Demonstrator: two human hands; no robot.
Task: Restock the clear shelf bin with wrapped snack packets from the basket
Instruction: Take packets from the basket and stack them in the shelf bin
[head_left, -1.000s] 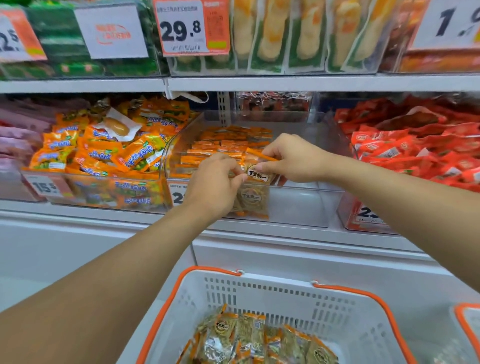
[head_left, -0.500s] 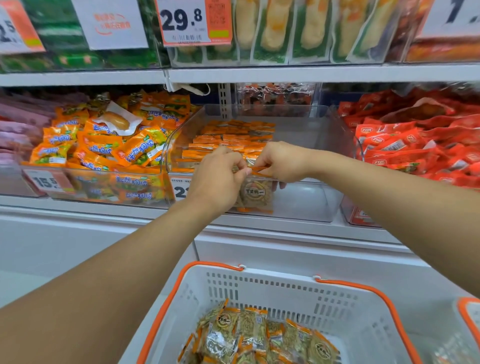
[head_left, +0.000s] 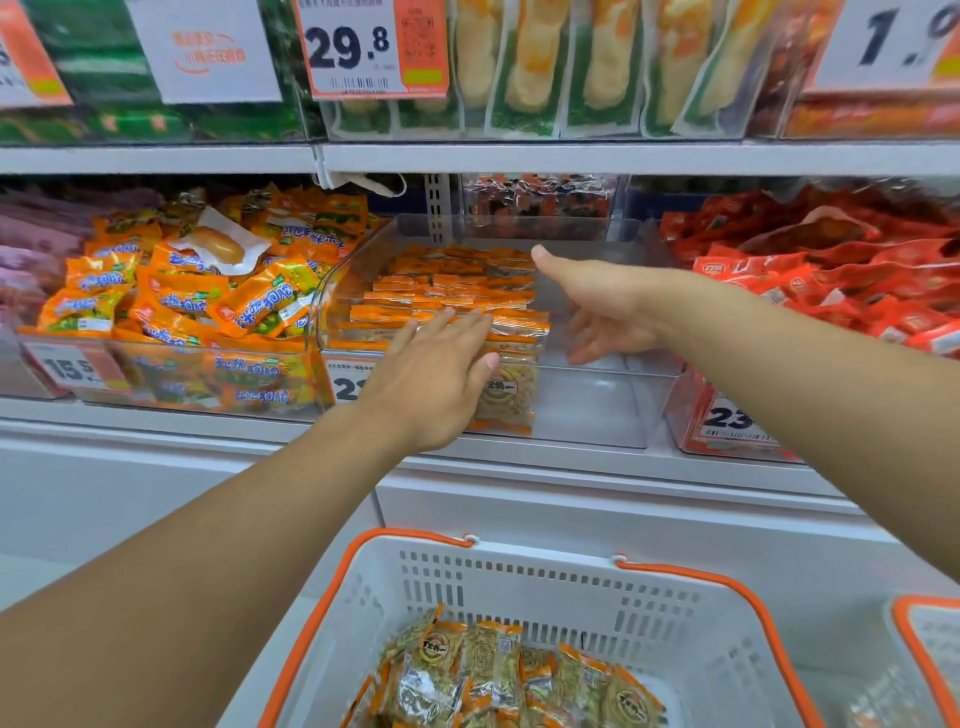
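Both hands, left hand (head_left: 434, 371) and right hand (head_left: 597, 306), now released, fingers spread; orange-edged wrapped snack packets (head_left: 511, 364) left standing at 6 o'clock in clear plastic shelf bin (head_left: 592, 410): batch placed

I am reaching both bare forearms forward and up, the two converging ahead of me. My left hand (head_left: 434, 374) is lying palm down, fingers straight and held together, pointing forward and a little to the right. My right hand (head_left: 597, 306) is spreading open with the palm turned leftward, thumb raised on top, fingers relaxed and angling downward. I am gripping nothing with either hand.
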